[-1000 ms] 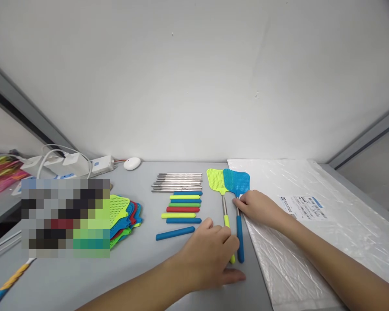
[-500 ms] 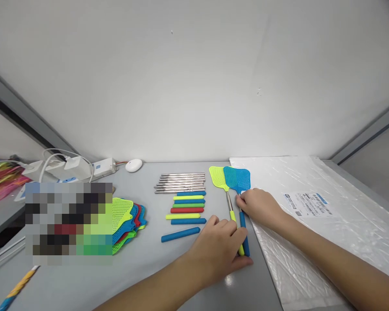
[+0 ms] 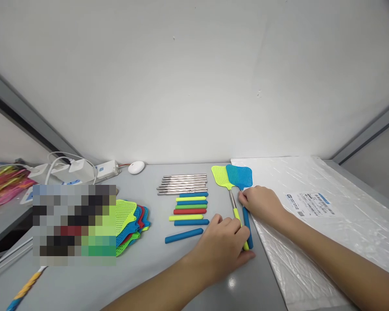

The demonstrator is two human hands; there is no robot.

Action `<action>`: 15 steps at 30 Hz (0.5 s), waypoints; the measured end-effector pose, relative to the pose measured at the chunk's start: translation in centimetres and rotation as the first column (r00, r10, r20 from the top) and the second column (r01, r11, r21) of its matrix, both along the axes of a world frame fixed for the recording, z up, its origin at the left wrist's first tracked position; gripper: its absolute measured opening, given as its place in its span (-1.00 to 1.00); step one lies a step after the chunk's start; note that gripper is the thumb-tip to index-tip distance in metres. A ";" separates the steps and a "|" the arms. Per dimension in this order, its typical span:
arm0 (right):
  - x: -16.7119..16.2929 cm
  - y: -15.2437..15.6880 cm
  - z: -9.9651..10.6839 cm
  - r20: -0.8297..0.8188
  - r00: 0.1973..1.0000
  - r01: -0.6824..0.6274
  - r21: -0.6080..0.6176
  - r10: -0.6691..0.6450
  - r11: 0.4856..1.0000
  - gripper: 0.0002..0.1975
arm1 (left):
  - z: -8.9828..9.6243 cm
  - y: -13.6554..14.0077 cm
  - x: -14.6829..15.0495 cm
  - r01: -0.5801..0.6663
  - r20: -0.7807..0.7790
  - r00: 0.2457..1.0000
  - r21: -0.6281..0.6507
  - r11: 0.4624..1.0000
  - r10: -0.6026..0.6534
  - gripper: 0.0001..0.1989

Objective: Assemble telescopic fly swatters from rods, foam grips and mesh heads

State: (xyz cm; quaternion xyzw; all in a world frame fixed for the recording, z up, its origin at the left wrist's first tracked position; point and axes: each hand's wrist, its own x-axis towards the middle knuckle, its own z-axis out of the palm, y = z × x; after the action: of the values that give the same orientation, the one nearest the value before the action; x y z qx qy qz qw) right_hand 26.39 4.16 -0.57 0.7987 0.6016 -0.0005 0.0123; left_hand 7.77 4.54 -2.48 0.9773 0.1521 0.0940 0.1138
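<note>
The blue fly swatter (image 3: 243, 176) lies on the grey table (image 3: 142, 280), its mesh head overlapping that of a yellow-green fly swatter (image 3: 218, 176). The right hand (image 3: 262, 203) pinches the blue one's shaft just below the head. The left hand (image 3: 225, 244) is curled over the lower yellow-green grip, thumb by the grip ends; I cannot tell how firmly it holds. Just beside it, a loose blue tube (image 3: 183, 236) lies aslant, near a row of handle tubes (image 3: 189, 211) in blue, yellow, green and red, smooth and matte with tapered ends. Slim, shiny metal rods (image 3: 184, 185) lie behind these. On the right, a package (image 3: 298, 263) in crinkled, glossy white plastic reaches under the blue head, and the right forearm crosses it. Farther left, a stack of perforated swatter heads (image 3: 125, 216) is partly hidden by a pixelated patch. Beyond sit white plugs (image 3: 79, 169) and a smooth white disc (image 3: 136, 167).
</note>
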 end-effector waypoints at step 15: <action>0.3 -0.2 -0.5 -0.017 1.000 0.013 0.003 -0.013 1.000 -0.51 | -0.3 0.0 0.0 0.004 0.069 0.998 0.067 0.998 -0.009 -0.70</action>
State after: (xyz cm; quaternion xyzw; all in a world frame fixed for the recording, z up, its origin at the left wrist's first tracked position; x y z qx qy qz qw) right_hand 26.73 3.95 -1.05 0.8026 0.5964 -0.0065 0.0059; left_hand 7.75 4.57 -2.81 0.9772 0.1417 0.1326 0.0864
